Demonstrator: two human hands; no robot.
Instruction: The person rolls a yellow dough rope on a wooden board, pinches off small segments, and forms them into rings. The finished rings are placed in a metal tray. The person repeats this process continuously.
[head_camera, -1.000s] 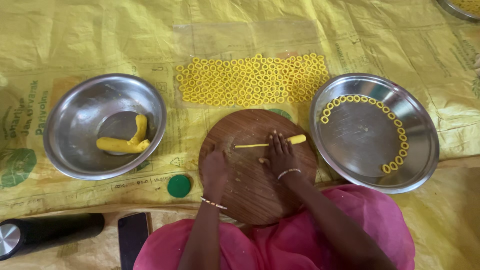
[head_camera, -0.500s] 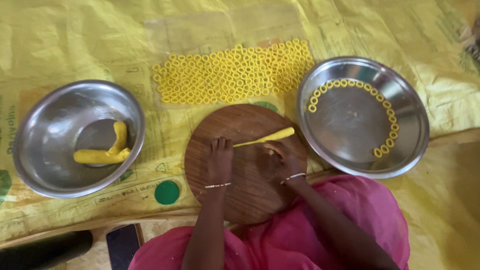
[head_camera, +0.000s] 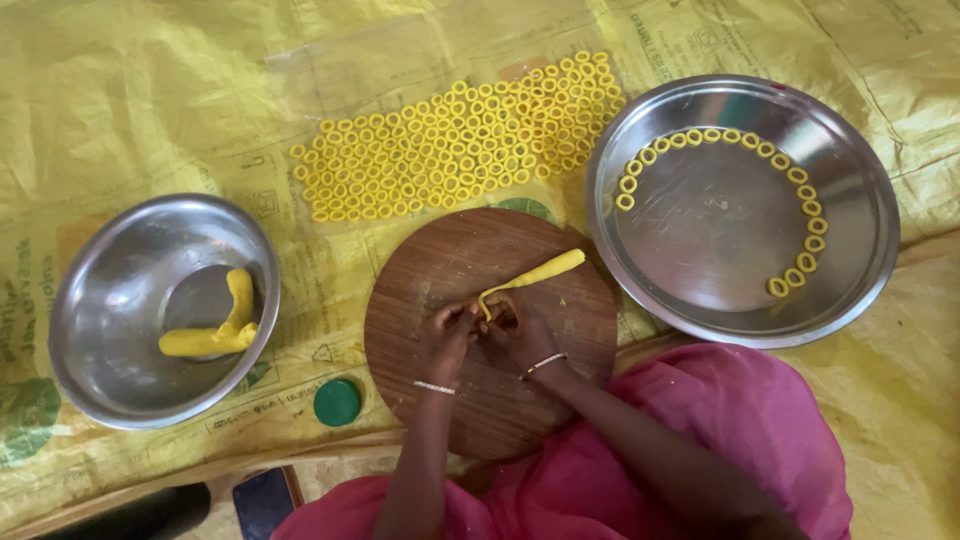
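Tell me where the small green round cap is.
Head view, lower left: the small green round cap lies on the yellow sheet, between the steel bowl and round wooden board.

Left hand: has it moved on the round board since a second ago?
Yes. The left hand has shifted rightward across the wooden board, from near its left edge to meet the right hand at the thin end of the dough rope.

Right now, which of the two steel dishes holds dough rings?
The wide plate on the right: small yellow rings line its rim in an arc. The deeper bowl on the left holds only thick dough pieces, no rings.
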